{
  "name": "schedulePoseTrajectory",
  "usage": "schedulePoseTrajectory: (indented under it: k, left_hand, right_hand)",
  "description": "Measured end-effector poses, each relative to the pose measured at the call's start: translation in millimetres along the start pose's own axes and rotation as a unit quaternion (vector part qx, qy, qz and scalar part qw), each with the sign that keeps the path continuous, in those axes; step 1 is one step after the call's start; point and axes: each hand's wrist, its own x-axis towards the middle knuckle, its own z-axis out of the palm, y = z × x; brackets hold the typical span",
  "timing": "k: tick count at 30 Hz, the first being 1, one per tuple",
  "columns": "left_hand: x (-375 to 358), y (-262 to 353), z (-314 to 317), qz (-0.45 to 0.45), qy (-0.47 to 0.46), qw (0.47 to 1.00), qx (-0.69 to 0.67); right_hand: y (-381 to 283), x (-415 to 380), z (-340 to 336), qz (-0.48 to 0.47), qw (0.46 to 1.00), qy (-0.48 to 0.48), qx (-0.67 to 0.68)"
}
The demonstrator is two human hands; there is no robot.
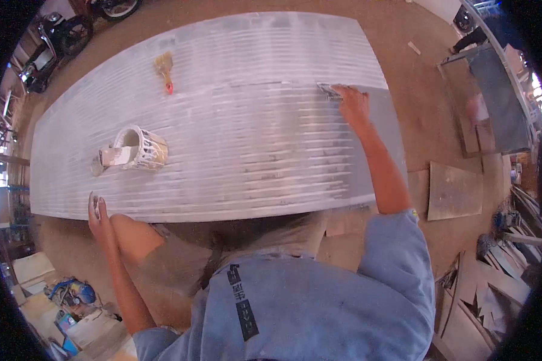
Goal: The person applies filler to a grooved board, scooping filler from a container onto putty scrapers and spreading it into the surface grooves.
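Note:
A large panel [241, 120] lies in front of me, coated with whitish streaks in ridged lines; a plain grey strip shows at its right end. My right hand [353, 103] grips a flat putty knife [329, 91], its blade against the panel near the far right. My left hand [98, 215] is raised by the near left edge, fingers stretched and apart, holding nothing, with pale smears on them. A paint-smeared bucket [153, 150] stands on the panel, with a flat broad-bladed tool [117, 156] lying against its mouth. Farther back lies a paintbrush [164, 66] with a red-tipped handle.
Motorcycles [42, 57] stand at the far left. A framed dark panel [494, 99] leans on the right, near a person's dark-clothed leg [471, 40]. A board [454, 191] lies on the floor at right; scrap pieces [488, 301] are piled at lower right.

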Motion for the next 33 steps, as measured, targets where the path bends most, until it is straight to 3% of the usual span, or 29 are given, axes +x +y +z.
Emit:
schedulePoseTrajectory:
  k: [5, 9, 16, 20, 25, 28, 33]
  left_hand:
    - [11, -21, -3, -0.007, -0.04, 0.999, -0.009]
    - [24, -39, -5, 0.016, -0.089, 0.996, 0.027]
    - [63, -71, 6, 0.039, -0.095, 0.995, -0.003]
    - [81, -77, 16, 0.034, -0.103, 0.994, -0.025]
    - [114, -112, 26, -0.002, -0.142, 0.989, -0.046]
    - [120, -118, 30, 0.032, -0.156, 0.986, -0.042]
    - [120, -119, 31, -0.024, -0.162, 0.986, -0.026]
  right_hand:
    - [-9, -22, -28, 0.017, 0.996, -0.073, 0.048]
    - [-8, -48, -28, -0.007, 0.998, -0.057, 0.017]
    - [-14, -87, -41, -0.018, 0.998, -0.054, 0.036]
    - [-16, -112, -50, 0.021, 0.995, -0.089, 0.037]
    - [-19, -147, -59, -0.031, 0.997, -0.036, 0.066]
    - [-20, -163, -64, -0.022, 0.996, -0.052, 0.069]
    - [-29, -191, -76, -0.015, 0.996, -0.05, 0.079]
